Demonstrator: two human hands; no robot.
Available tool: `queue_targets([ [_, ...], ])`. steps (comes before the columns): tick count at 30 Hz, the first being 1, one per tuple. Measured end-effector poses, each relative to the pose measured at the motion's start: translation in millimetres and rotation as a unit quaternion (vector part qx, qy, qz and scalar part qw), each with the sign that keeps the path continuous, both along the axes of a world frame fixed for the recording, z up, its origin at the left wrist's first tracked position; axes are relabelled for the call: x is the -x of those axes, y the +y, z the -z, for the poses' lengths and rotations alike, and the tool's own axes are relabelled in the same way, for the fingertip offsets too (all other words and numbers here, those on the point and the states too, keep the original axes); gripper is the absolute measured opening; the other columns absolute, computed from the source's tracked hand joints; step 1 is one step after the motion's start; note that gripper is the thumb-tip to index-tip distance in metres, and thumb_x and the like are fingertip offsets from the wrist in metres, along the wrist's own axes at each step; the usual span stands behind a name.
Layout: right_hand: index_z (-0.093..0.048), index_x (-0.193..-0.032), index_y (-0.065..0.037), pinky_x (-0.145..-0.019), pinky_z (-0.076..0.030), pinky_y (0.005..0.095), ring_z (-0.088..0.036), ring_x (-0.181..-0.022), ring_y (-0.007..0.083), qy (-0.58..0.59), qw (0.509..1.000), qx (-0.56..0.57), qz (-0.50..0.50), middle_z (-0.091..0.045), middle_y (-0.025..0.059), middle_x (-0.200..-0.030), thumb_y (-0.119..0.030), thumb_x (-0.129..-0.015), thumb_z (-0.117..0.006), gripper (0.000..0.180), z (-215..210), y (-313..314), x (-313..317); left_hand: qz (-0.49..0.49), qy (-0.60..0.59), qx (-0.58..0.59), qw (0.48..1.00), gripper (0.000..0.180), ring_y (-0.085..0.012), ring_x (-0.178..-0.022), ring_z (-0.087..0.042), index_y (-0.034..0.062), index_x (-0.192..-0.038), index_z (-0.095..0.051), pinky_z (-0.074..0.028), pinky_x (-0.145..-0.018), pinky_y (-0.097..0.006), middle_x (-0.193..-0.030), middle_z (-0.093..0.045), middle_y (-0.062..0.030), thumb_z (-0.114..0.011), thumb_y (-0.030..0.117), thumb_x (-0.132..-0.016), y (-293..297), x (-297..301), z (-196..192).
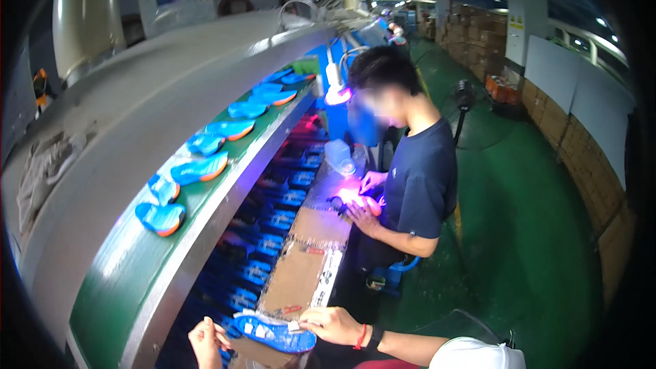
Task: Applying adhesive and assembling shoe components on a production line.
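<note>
A blue shoe sole (pixel 287 342) with white patches on its upper side lies in front of me at the lower edge. My right hand (pixel 331 325) reaches in from the right over its far end, fingers pinched on a small white piece (pixel 294 326). A red cord and a dark band circle that wrist. My left hand (pixel 207 344) is beside the sole's left end, its fingers curled together; whether they hold anything is hidden. Under the sole is a brown cardboard-covered surface (pixel 249 354).
Blue soles with orange edges (pixel 161 218) line a green conveyor belt (pixel 119 266) at left, with racked blue soles below. Red-handled tools (pixel 292 309) lie on the cardboard bench (pixel 294 273). A co-worker (pixel 424 171) handles a piece under a purple lamp (pixel 337 92).
</note>
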State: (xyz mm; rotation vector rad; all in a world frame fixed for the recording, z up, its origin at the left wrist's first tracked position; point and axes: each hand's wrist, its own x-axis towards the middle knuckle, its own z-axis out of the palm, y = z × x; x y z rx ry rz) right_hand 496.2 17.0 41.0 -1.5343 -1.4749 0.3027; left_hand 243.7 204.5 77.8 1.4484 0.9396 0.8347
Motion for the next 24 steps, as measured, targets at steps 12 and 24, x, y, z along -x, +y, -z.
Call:
queue_targets([
  [12, -0.072, -0.082, -0.005, -0.062, -0.05, 0.0328, -0.063, -0.067, 0.0225, 0.016, 0.995, 0.091, 0.028, -0.06, 0.0082, -0.079, -0.013, -0.079, -0.073, 0.008, 0.7, 28.6, -15.9, -0.123, -0.063, 0.227, 0.964, 0.015, -0.0095, -0.058, -0.059, -0.0011, -0.094, -0.066, -0.046, -0.049, -0.023, -0.073, -0.066, -0.0066, -0.066, 0.014, -0.094, -153.7, 50.6, 92.7],
  [24, -0.073, -0.086, -0.001, -0.056, -0.04, 0.0252, -0.048, -0.058, 0.0084, 0.191, 0.965, 0.17, -0.064, -0.055, 0.0018, -0.066, -0.013, -0.079, -0.078, 0.014, 4.8, 40.5, 7.1, -0.127, -0.021, 0.154, 0.98, 0.025, -0.0081, -0.062, -0.058, 0.0037, -0.077, -0.06, -0.046, -0.057, -0.021, -0.077, -0.063, -0.0029, -0.061, 0.017, -0.098, -147.5, 42.6, 44.0],
])
